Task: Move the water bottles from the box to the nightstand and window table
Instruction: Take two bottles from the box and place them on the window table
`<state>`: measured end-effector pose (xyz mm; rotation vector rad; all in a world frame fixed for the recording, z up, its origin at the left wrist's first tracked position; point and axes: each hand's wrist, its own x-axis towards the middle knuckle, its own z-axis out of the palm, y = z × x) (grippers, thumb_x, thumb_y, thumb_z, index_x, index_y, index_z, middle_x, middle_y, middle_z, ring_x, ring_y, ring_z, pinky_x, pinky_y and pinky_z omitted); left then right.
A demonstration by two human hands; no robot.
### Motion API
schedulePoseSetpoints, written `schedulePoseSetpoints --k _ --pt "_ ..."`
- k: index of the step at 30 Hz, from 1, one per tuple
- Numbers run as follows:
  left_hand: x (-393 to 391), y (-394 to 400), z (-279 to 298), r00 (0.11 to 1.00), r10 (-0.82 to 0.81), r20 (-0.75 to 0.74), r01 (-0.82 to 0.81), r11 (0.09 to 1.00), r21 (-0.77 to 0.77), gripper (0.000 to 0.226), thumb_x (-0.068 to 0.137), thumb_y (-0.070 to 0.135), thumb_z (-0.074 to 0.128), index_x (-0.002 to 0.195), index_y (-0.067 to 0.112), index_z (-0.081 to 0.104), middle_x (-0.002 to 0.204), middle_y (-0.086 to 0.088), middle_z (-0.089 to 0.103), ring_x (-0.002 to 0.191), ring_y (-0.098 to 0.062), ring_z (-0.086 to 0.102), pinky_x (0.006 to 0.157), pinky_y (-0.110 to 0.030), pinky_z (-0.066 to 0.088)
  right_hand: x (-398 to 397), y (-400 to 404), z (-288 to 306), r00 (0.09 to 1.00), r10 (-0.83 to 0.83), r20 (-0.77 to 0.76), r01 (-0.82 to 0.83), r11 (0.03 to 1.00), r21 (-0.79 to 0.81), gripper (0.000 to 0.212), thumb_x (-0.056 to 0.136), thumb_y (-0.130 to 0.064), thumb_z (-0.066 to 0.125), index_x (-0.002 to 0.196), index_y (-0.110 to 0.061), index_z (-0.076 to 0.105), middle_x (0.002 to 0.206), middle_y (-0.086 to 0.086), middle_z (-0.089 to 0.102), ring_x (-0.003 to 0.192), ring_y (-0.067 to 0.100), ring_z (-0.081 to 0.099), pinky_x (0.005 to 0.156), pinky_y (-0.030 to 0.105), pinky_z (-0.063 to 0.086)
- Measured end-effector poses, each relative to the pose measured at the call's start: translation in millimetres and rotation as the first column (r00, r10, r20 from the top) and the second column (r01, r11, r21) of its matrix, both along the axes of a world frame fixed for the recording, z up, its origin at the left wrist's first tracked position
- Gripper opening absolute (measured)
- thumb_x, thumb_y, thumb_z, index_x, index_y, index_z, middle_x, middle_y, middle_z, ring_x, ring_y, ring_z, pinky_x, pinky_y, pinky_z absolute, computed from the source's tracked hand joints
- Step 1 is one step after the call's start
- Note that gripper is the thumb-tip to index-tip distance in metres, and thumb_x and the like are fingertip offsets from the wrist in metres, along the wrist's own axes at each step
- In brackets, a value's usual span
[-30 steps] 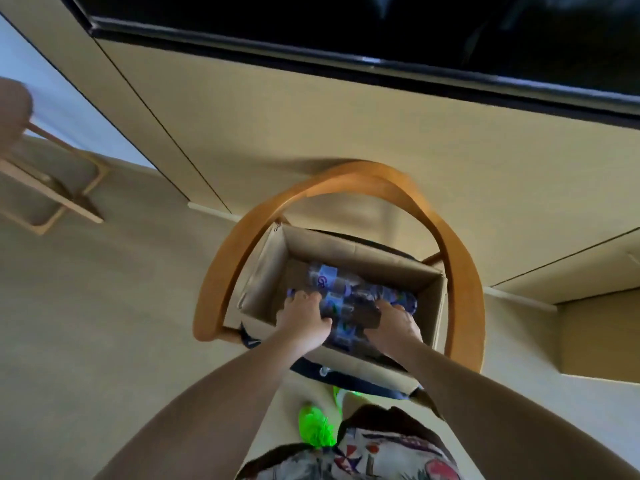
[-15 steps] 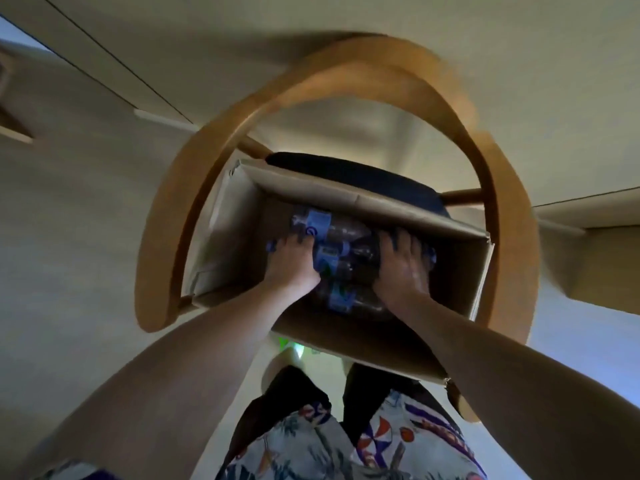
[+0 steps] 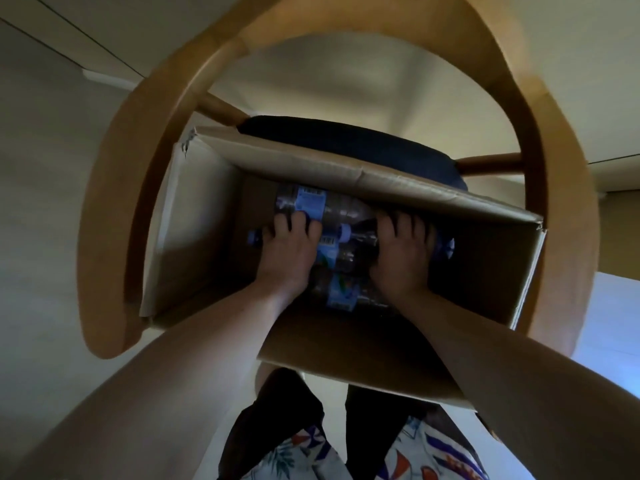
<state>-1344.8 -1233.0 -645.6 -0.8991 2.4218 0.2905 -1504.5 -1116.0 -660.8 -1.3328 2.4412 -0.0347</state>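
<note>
An open cardboard box point(image 3: 381, 176) stands on a chair seat. Several clear water bottles with blue labels lie on their sides in it: one at the far wall point(image 3: 311, 202), one in the middle point(image 3: 346, 245), one nearest me point(image 3: 341, 296). My left hand point(image 3: 289, 252) is down in the box, its fingers curled over the left ends of the bottles beside a blue cap. To the right, my right hand point(image 3: 403, 256) grips the bottles' other ends. The hands hide much of the bottles.
The chair has a curved wooden back and arm rail point(image 3: 114, 220) that rings the box, and a dark seat cushion point(image 3: 346, 140). Beige wall panels rise behind it. My legs and patterned shorts point(image 3: 311, 455) show below the box.
My head has come down much closer to the box, which now fills the view. Both hands have stayed on the bottles and sit a little deeper among them.
</note>
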Motion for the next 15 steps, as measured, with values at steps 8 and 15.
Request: schedulePoseSetpoints --k 8,15 --pt "2 -12 12 1.0 -0.014 0.014 0.012 0.994 0.107 0.072 0.079 0.026 0.08 0.137 0.018 0.037 0.134 -0.014 0.039 0.12 -0.037 0.041 0.08 -0.048 0.057 -3 -7 13 0.999 -0.013 0.041 0.009 0.994 0.109 0.087 0.061 -0.017 0.082 0.141 -0.021 0.047 0.131 0.017 0.053 0.123 0.041 0.045 0.109 0.056 0.033" --pt "-3 -27 48 0.999 0.007 0.036 -0.013 0.983 0.182 0.082 0.074 0.039 0.085 0.139 0.022 0.039 0.138 -0.013 0.039 0.126 -0.038 0.041 0.084 -0.051 0.055 4 3 50 0.928 -0.263 0.262 0.223 0.959 0.172 0.082 0.071 -0.021 0.08 0.141 -0.025 0.04 0.134 0.013 0.053 0.126 0.037 0.048 0.105 0.05 0.042"
